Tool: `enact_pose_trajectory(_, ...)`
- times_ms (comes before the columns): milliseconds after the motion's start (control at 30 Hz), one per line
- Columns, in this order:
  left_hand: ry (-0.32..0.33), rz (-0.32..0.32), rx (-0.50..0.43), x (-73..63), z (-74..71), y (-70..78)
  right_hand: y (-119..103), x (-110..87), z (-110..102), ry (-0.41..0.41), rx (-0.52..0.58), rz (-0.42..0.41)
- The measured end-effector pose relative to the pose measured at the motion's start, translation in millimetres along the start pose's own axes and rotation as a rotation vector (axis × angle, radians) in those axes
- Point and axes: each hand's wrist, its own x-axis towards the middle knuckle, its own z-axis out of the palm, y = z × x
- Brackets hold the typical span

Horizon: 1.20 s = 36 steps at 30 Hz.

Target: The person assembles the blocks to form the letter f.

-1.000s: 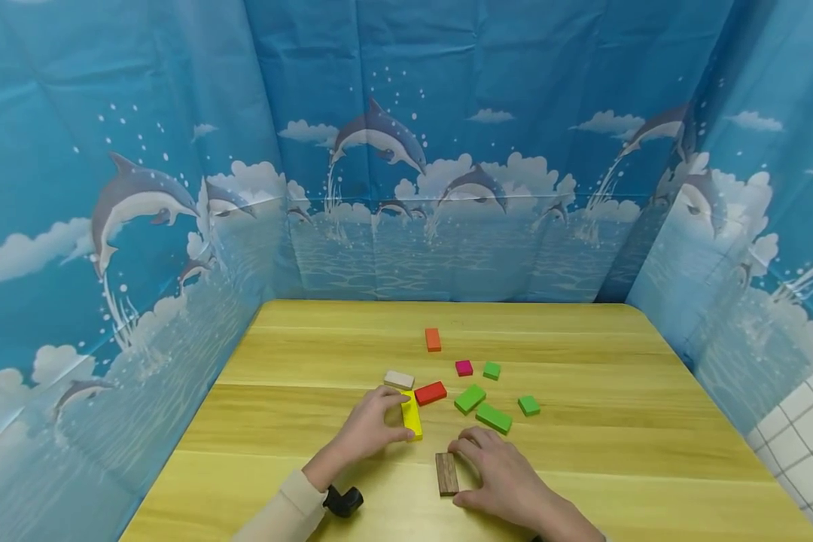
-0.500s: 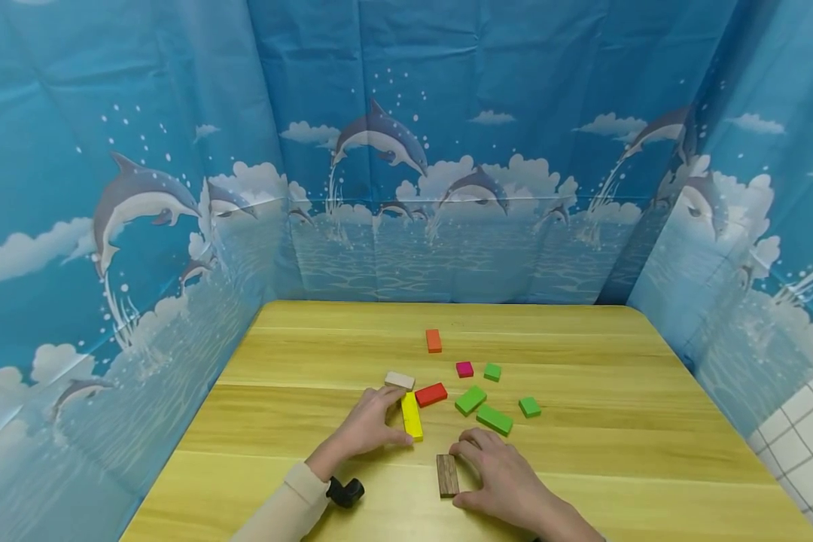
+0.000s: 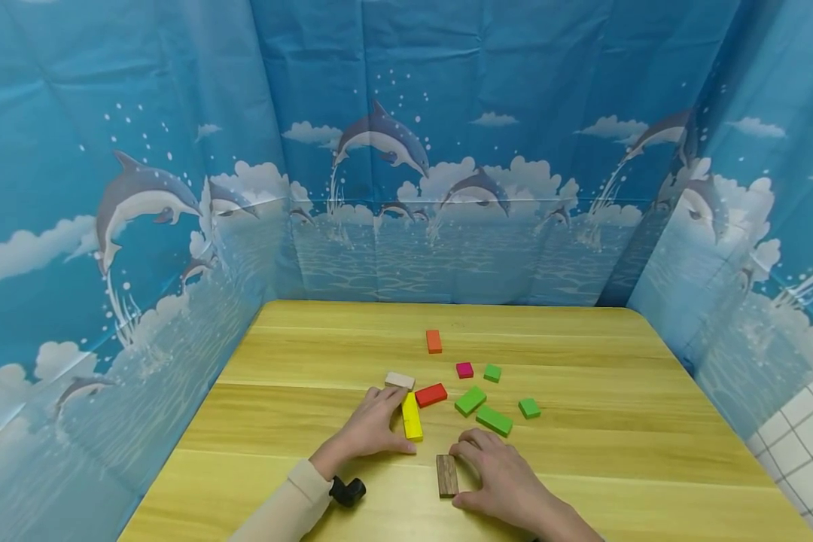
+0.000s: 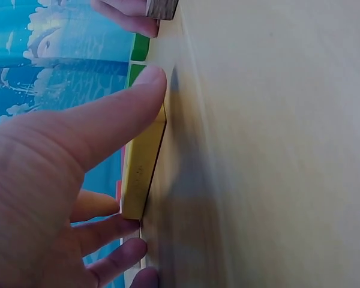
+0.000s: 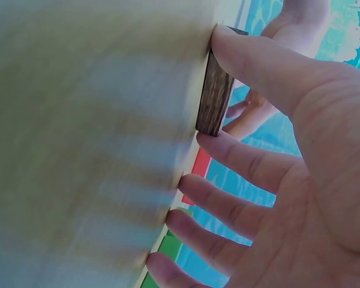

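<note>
A long yellow block [image 3: 411, 416] lies flat on the table, pointing away from me. My left hand [image 3: 373, 425] is spread beside it, fingertips right at its far end and thumb apart from its near end. In the left wrist view the thumb overlaps the yellow block [image 4: 143, 171]. Closer to me, a dark brown wood-grain block [image 3: 447, 476] lies on the table. My right hand [image 3: 497, 478] pinches it lengthwise between thumb and index finger, one at each end of the brown block [image 5: 215, 96]; the other fingertips rest on the table.
Just beyond the yellow block are a pale block [image 3: 400, 380] and a red block [image 3: 431, 395]. Several green blocks [image 3: 494, 421] lie to the right, with a magenta block [image 3: 464, 370] and an orange block [image 3: 433, 341] farther back. A dolphin-print curtain [image 3: 420, 248] encloses the table [image 3: 298, 354].
My left thumb has drawn back from the near end of the yellow block, and the left fingers have come off its top toward the far end. My right hand has stayed on the brown block.
</note>
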Motion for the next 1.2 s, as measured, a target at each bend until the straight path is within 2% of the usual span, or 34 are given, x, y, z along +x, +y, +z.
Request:
enact_pose_trajectory(200, 0.013, -0.006, 0.023, 3.4, 1.5, 1.7, 2, 0.6, 0, 0.003, -0.005, -0.01)
enact_pose_trajectory(400, 0.013, -0.043, -0.022, 8.1, 1.3, 1.7, 3, 1.9, 0, 0.01, -0.02, -0.022)
enact_pose_trajectory(600, 0.015, -0.053, -0.059, 12.2, -0.1, 3.4, 4, 2.5, 0, 0.018, -0.029, -0.027)
enact_pose_trajectory(1200, -0.018, -0.011, -0.073, 25.9, 8.3, 18.4, 8, 1.1, -1, -0.001, -0.022, -0.009)
